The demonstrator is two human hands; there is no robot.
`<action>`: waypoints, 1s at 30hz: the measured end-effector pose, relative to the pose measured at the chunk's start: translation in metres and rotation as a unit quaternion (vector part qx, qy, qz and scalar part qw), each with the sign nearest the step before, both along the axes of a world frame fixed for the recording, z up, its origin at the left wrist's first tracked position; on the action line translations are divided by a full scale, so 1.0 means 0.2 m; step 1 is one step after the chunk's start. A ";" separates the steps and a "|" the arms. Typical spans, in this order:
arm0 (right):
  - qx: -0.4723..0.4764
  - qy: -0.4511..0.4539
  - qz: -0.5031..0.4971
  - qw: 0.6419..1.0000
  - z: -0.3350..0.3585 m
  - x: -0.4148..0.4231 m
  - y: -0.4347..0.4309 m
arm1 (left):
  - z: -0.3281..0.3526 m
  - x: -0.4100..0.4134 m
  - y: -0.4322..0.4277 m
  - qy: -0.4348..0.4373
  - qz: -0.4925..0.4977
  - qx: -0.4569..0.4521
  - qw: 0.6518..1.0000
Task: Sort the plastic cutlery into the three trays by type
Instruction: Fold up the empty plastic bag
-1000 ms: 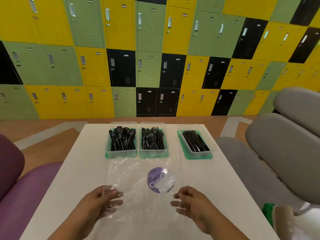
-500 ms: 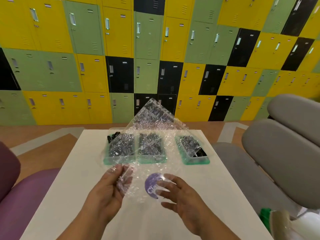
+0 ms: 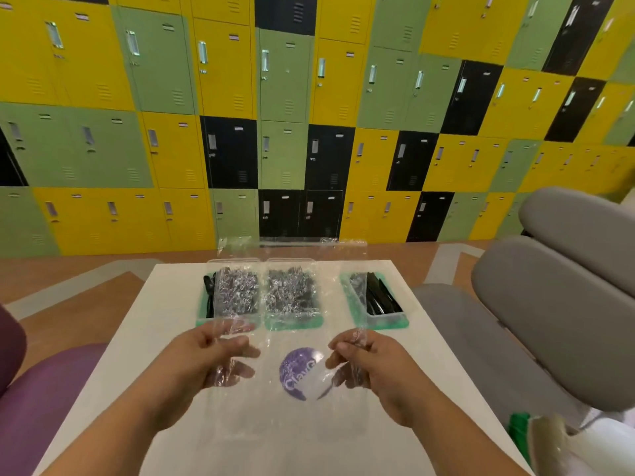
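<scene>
Left hand (image 3: 209,359) and right hand (image 3: 364,362) pinching the side edges of an upheld clear bag (image 3: 292,324), level, equally near. Beyond, along the tabletop's (image 3: 165,338) far edge: three trays (image 3: 378,324) already filled with black cutlery (image 3: 381,298), lengthwise away.

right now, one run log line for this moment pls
left hand: grips clear bag | right hand: grips bag | bag: held up before trays | cutlery: in trays
</scene>
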State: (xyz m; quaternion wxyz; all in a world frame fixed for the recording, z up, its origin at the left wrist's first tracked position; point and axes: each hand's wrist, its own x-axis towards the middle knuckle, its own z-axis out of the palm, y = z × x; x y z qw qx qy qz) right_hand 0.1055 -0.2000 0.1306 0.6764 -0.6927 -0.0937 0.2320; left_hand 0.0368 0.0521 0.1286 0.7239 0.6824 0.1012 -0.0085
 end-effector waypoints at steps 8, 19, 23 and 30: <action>-0.023 -0.027 0.008 0.999 0.03 0.02 -0.02 | 0.05 0.00 -0.06 0.008 0.037 -0.024 0.999; 0.087 0.093 -0.008 0.992 0.02 0.06 -0.07 | 0.00 0.00 -0.02 0.037 0.025 -0.104 0.994; 0.120 0.117 0.003 0.986 0.01 0.07 -0.08 | 0.02 -0.01 -0.02 0.052 0.028 -0.187 0.981; 0.045 0.080 0.009 0.996 -0.01 0.10 -0.12 | 0.04 -0.02 0.02 0.036 -0.066 0.053 0.996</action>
